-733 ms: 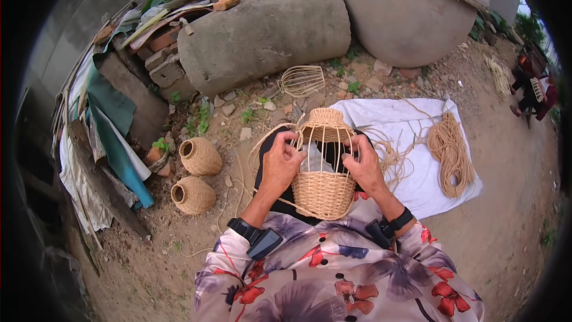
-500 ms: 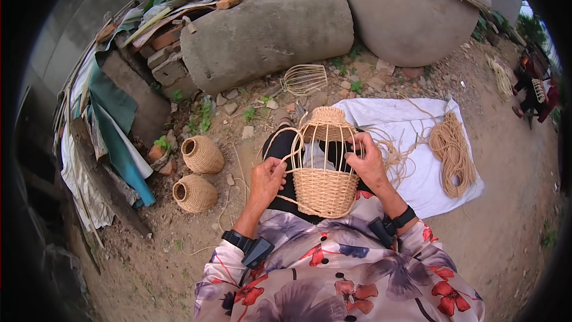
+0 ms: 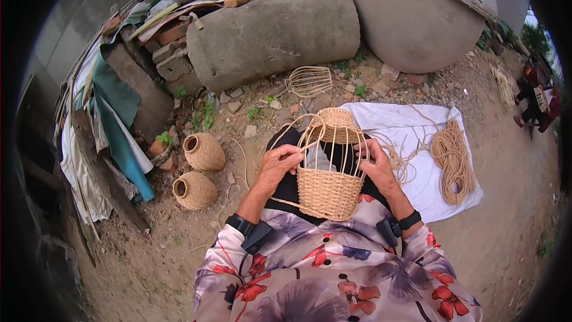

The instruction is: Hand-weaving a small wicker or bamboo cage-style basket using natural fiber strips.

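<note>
The basket (image 3: pixel 330 194) sits in the person's lap, between the dark trouser legs (image 3: pixel 285 188) and in front of the flowered shirt (image 3: pixel 333 280). Its lower part is closely woven, its neck (image 3: pixel 335 117) points away from the person, and between the two run bare, pale ribs (image 3: pixel 341 154).

The left hand (image 3: pixel 275 168) is at the basket's left side, just above the woven part, its thumb and fingers together on a strand (image 3: pixel 311 114) that loops up beside the neck. The right hand (image 3: pixel 378 168) is at the ribs on the opposite side, with its fingers bent around the outer ones; whether they clamp a rib cannot be told. Each wrist bears a black band.

To the left, two woven pots (image 3: pixel 204 152) lie close together on the dirt ground (image 3: pixel 161 262), mouths turned away from the basket. To the right, a white cloth (image 3: pixel 417 210) carries a coil (image 3: pixel 453 164) of tan cord, with loose cord (image 3: pixel 398 158) tangled nearer the basket. Beyond the neck, an open frame (image 3: pixel 310 81) of pale rods lies before a thick stone cylinder (image 3: pixel 274 39). Another person (image 3: pixel 539 101) is at the far right edge, small and unclear.
</note>
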Demonstrator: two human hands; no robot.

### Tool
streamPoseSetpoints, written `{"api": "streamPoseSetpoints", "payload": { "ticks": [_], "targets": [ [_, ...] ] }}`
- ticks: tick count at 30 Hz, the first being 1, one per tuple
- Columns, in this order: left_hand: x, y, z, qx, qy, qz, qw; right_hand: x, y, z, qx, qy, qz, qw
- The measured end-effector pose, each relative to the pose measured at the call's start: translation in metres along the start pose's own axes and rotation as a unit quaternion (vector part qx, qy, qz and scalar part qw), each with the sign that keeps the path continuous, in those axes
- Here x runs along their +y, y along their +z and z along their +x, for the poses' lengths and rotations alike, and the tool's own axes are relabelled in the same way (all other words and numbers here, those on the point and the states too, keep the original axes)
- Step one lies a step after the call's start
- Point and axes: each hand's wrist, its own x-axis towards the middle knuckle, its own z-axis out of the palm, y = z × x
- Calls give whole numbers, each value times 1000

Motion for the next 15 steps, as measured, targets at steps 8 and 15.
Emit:
{"api": "streamPoseSetpoints", "payload": {
  "ticks": [8,15],
  "targets": [
    [-8,28,20,170,98,292,936,6,1,2,-14,13,14,1000],
    [7,7,-3,17,-82,-186,979,20,-2,6,49,-50,-10,998]
  ]
}}
